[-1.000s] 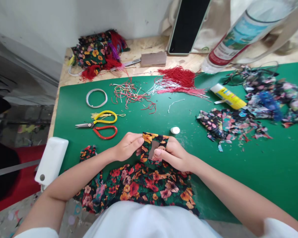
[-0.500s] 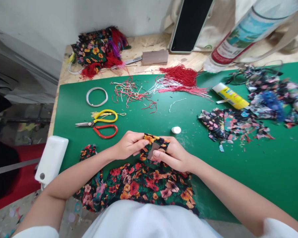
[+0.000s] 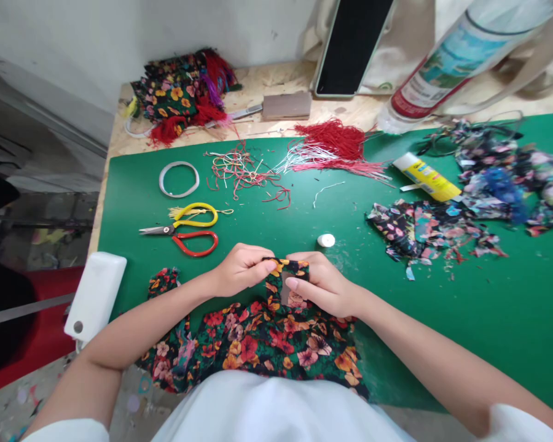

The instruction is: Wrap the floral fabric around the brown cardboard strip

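Observation:
Between both hands is a small floral fabric-wrapped card (image 3: 273, 291), its edges folded over a grey-brown middle. My left hand (image 3: 244, 268) pinches its upper left corner between thumb and fingers. Along the right side, my right hand (image 3: 327, 283) grips it, thumb lying across the grey-brown part and fingers hidden behind. Just below, a larger piece of floral fabric (image 3: 249, 347) spreads over the table edge towards my body. A small white cap (image 3: 325, 240) sits beyond my right hand.
Scissors (image 3: 184, 230) with yellow and red handles lie left on the green mat (image 3: 267, 230). Further back are a tape roll (image 3: 179, 179), thread scraps (image 3: 242, 172), red and white thread bundles (image 3: 334, 144) and a yellow glue tube (image 3: 428, 178). Fabric scraps (image 3: 415, 230) lie right; a bottle (image 3: 456, 67) stands behind.
The wrapped card has turned slightly more upright and dropped a little towards me. My left fingers have shifted onto its upper left corner; both hands still hold it.

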The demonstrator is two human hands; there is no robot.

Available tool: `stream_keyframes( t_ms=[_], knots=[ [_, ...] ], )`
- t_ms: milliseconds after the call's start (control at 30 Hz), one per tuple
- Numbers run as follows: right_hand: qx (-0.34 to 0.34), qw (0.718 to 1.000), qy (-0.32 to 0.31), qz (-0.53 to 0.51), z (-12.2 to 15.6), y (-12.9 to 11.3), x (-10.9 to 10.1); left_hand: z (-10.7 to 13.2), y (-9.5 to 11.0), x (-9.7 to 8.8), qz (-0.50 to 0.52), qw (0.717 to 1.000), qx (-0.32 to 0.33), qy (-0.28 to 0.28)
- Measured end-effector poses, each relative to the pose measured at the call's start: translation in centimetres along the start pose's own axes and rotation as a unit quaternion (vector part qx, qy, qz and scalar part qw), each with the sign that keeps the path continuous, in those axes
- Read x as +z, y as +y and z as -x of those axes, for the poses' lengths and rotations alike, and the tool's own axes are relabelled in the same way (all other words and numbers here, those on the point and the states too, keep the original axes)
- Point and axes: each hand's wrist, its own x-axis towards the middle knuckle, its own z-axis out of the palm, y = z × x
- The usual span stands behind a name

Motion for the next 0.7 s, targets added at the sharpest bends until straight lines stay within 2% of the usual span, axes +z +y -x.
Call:
stream_keyframes(
  t_ms=[100, 333, 533, 700],
  knots=[
    [-0.011, 1.0, 0.004, 0.029, 0.01, 0.05, 0.21, -0.27, 0.12, -0.03, -0.023, 0.999, 0.025, 0.012],
    [-0.005, 0.999, 0.007, 0.033, -0.05, -0.06, 0.28, -0.29, 0.43, -0.04, -0.017, 1.0, -0.001, 0.016],
    [-0.031, 0.998, 0.006, 0.058, -0.09, 0.18, 0.32, -0.08, 0.26, 0.07, 0.013, 0.999, 0.033, 0.015],
    [-0.036, 0.997, -0.001, 0.063, 0.0, 0.32, 0.42, -0.01, 0.4, -0.09, 0.031, 0.999, -0.001, 0.007]
  ],
)
